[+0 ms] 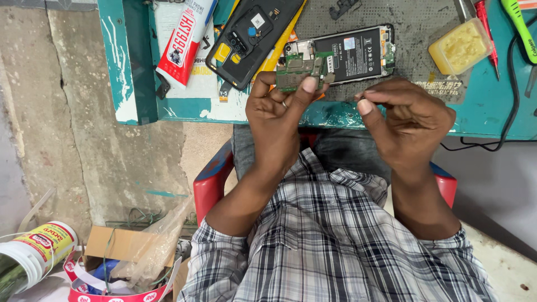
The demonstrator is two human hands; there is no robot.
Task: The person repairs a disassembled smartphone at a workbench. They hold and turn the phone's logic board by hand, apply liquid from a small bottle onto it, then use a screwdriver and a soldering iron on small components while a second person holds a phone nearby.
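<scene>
The person sits at a teal table and holds both hands up over its near edge. The left hand pinches a small green circuit board. The thumb presses on the front of the board and the other fingers curl behind it. The board is held at the top of that hand, just above the thumb, and its long side runs left to right.

The right hand is close beside it, a little lower and to the right. Its thumb and first finger are pressed together at the tip, as if they pinch something very tiny, but it is too small to tell what. That pinch points left, toward the board, with a small gap between them. The right hand is the one that has to cross that gap.

Just behind the board, an open phone with its black battery showing lies flat on a grey mat. A black phone back cover lies to the left of it, next to a red and white glue tube. A yellow tub sits far to the right.
</scene>
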